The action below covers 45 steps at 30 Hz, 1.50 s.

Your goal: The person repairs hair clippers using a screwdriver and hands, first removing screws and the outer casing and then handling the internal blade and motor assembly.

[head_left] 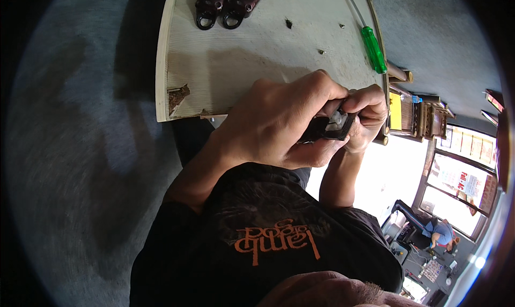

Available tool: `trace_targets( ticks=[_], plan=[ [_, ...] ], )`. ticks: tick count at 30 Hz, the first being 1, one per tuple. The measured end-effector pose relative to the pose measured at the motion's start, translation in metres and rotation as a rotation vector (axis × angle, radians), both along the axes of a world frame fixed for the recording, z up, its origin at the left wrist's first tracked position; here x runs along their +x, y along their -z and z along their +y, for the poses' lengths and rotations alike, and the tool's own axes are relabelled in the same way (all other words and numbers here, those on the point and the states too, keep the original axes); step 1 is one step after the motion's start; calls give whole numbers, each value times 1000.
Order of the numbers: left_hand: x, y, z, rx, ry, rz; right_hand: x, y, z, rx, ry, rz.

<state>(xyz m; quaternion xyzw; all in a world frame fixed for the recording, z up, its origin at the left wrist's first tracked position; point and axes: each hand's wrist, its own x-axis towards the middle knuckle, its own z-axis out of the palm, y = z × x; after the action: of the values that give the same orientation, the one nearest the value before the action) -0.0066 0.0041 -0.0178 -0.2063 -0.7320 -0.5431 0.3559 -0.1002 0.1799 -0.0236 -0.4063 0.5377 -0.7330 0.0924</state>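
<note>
Both my hands meet over the near edge of the table around a clipper blade head [338,121], a dark piece with a row of fine teeth and a pale part in its middle. My left hand [273,116] wraps it from the left, fingers curled and thumb beneath. From the right, my right hand [367,114] pinches the toothed end with bent fingers. Parts of the piece are hidden behind my fingers. At the far left of the table lie two dark casing halves [220,6] with loop ends, apart from my hands.
A green-handled screwdriver [374,50] lies along the table's right edge. Two small screws [322,52] and a dark tuft [289,24] rest on the pale tabletop [252,44]. Its near left corner is chipped. Shelves [429,116] and another person [441,233] are off to the right.
</note>
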Motion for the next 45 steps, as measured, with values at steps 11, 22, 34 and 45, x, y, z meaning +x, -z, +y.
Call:
trace_targets(
  ticks=[11,22,34,45],
  plan=[
    [-4,5,3,15,-1,71,-1,1,3,13,-37,-127],
    [-3,6,2,15,-5,105,1,1,-1,-19,-35,-96],
    [-3,6,4,17,-45,132,1,1,1,-4,-48,-130],
    [-4,9,4,10,-34,127,4,-3,-4,-12,-26,-128]
  ],
)
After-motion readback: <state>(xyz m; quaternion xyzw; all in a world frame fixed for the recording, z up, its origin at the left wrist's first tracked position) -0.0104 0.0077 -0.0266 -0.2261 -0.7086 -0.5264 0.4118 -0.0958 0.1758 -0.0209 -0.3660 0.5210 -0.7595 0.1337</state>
